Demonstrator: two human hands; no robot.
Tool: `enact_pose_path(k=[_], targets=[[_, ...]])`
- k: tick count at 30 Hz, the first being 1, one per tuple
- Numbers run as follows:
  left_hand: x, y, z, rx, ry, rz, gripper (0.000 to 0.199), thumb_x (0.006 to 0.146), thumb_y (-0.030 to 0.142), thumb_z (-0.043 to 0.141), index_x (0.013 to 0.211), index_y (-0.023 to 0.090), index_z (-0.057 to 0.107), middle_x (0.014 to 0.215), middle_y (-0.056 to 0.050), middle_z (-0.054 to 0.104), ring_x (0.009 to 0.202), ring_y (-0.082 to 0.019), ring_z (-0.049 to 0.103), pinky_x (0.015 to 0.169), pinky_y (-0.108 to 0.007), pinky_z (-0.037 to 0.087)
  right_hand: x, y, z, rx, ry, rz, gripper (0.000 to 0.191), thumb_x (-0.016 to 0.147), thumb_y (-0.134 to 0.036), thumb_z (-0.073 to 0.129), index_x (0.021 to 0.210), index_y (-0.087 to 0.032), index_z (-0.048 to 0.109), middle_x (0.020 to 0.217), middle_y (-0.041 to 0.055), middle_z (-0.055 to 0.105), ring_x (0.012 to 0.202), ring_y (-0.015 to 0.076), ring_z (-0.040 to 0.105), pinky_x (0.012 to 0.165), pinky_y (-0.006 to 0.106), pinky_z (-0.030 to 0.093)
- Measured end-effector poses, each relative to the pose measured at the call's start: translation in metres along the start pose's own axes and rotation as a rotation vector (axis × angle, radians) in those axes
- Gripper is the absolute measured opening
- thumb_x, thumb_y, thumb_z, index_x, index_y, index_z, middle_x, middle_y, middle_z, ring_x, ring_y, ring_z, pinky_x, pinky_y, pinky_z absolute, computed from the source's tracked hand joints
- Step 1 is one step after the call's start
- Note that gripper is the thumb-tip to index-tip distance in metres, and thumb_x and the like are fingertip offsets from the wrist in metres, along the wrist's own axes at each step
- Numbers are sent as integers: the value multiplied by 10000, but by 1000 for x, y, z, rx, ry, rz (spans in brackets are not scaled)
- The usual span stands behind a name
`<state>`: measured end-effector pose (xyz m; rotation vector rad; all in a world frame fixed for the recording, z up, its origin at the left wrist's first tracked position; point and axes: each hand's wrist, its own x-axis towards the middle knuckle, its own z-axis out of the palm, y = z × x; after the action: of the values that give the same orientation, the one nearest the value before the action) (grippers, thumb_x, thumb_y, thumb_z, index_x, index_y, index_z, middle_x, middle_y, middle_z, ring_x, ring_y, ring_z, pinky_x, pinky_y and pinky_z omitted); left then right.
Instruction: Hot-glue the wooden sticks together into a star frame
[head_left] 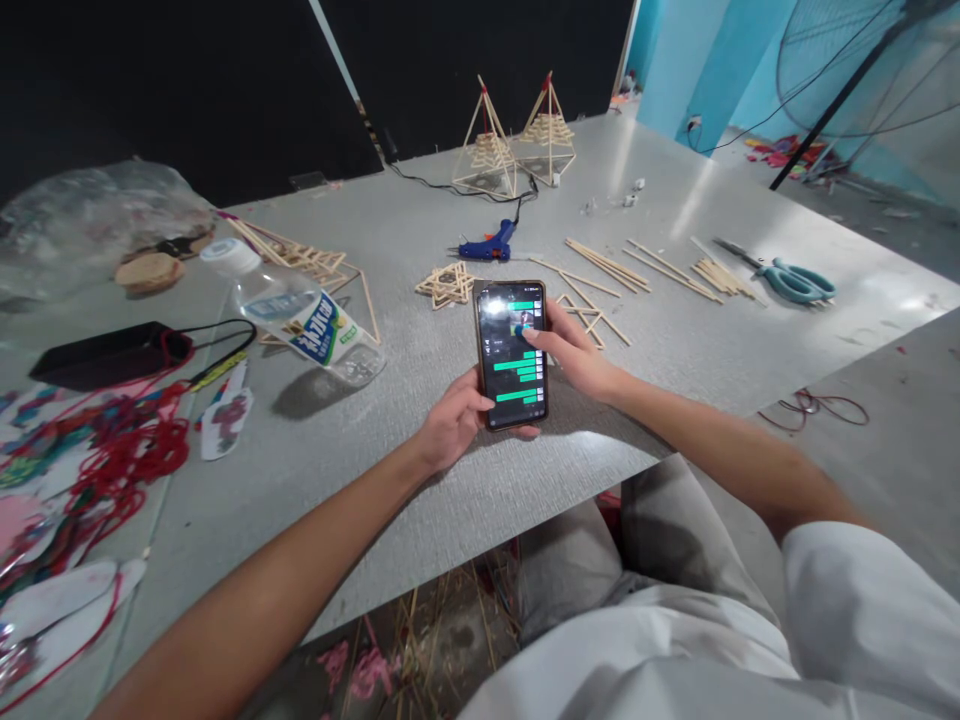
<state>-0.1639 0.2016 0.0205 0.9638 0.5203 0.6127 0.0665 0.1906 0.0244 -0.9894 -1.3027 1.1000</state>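
Observation:
A smartphone (514, 375) with a dark chat screen and green message bars is held upright over the table's near edge. My left hand (455, 418) grips its lower left side, thumb at the edge and fingers behind. Around its right side my right hand (576, 352) is closed, the thumb lying over the upper part of the screen. Just behind the phone lies a small star-shaped frame of sticks (446, 286). A partly covered stick frame (581, 312) rests beside my right hand.
A blue glue gun (487, 243) lies mid-table, its cord trailing back toward two stick pyramids (486, 150). Loose sticks (607, 267) and teal-handled scissors (796, 280) are at right. On the left are a tilted plastic bottle (300, 315), a black case (112, 355) and red cord (142, 450).

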Motion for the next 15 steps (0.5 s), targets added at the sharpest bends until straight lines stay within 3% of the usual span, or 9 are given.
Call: enact_pose_path(k=[8, 15], targets=[[0, 1, -1, 7, 0, -9, 554, 769, 253, 765, 1320, 201, 803, 1357, -144, 826, 1148, -420, 807, 906, -735, 748, -1, -1, -3, 13, -46, 63, 493, 1017, -634, 786, 1391, -339, 658, 1148, 66, 714, 1016, 304, 684, 767, 442, 670], [1, 4, 1, -29, -38, -4, 593, 774, 229, 761, 1365, 187, 785, 1343, -160, 861, 1249, -473, 820, 851, -655, 776, -1, 0, -3, 64, -66, 43, 467, 1043, -587, 779, 1400, -309, 664, 1123, 53, 709, 964, 264, 662, 719, 379, 623]])
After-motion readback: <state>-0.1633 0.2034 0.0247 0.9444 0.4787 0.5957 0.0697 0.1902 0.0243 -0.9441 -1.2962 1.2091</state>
